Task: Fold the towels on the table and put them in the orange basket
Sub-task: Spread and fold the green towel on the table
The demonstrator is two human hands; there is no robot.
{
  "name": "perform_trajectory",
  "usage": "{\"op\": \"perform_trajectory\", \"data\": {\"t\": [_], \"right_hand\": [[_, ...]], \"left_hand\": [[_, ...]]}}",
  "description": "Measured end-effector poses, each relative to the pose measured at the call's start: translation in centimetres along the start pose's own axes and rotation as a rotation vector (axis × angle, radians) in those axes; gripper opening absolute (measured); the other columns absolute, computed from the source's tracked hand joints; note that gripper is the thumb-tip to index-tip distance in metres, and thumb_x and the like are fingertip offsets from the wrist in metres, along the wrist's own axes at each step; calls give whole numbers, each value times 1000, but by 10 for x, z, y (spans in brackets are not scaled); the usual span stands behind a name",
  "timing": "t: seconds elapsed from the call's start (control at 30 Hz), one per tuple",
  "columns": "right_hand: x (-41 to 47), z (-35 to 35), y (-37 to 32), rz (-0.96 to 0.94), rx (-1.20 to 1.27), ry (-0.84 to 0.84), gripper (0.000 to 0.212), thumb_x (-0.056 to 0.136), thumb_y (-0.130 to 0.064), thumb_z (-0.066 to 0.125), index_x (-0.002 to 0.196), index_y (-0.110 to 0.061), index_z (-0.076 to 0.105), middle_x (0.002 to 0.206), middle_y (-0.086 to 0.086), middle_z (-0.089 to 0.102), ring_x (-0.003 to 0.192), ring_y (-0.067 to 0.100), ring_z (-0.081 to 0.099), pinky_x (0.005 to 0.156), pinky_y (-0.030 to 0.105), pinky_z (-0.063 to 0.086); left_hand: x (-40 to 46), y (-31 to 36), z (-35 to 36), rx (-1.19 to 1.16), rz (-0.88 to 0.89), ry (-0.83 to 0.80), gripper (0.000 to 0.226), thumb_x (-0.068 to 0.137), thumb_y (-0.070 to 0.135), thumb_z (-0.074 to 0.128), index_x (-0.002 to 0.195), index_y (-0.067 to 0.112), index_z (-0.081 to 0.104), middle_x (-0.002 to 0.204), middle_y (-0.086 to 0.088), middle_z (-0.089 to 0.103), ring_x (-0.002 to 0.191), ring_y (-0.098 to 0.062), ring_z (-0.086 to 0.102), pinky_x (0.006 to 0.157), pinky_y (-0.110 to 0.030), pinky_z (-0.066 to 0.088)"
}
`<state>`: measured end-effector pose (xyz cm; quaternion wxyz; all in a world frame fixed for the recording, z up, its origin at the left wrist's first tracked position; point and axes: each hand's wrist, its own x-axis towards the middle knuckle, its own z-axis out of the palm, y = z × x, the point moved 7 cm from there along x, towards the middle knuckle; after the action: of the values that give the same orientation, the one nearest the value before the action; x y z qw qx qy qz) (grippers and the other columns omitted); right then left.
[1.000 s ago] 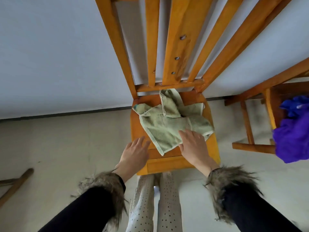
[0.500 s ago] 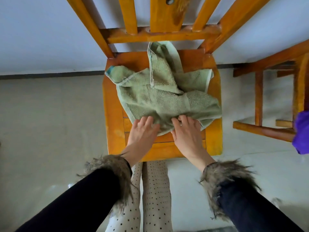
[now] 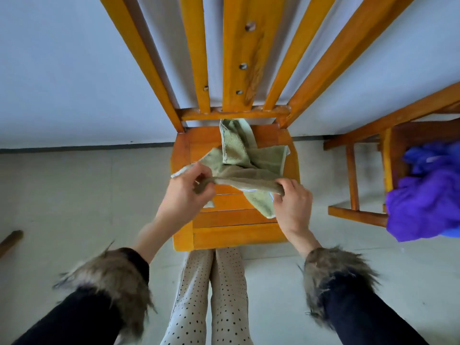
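Where flat palms pressed a moment ago, now pinching: left hand (image 3: 185,192) and right hand (image 3: 291,195) each curled tight on the near edge of the green towel (image 3: 249,168), lifting it off the chair seat (image 3: 231,235). Far corners rumpled toward twelve o'clock. Folding barely begun; no orange basket visible.

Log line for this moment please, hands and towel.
left hand grips towel edge | right hand grips towel edge | green towel crumpled, partly lifted off chair seat | basket not in view
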<state>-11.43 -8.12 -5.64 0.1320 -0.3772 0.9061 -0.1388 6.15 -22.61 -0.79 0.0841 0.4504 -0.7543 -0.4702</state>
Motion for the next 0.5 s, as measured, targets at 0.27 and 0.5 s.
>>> {"op": "perform_trajectory", "data": {"t": [0.27,0.5], "right_hand": [[1,-138,-57,95,282,98,20,92,-7,51,107,-8,63,102,8,63,95,23,58,76,26,42],[-27,-242,-177,-196,525,11,18,89,-5,55,101,-10,67,97,-1,65,89,10,57,74,10,39]], "left_hand": [[-29,93,-123,-24,44,198,25,80,4,58,75,27,49,65,6,54,60,-15,53,54,-14,41],[-64,122,-196,266,3,82,31,88,18,57,119,16,52,115,-6,58,97,-19,54,82,-31,45]]}}
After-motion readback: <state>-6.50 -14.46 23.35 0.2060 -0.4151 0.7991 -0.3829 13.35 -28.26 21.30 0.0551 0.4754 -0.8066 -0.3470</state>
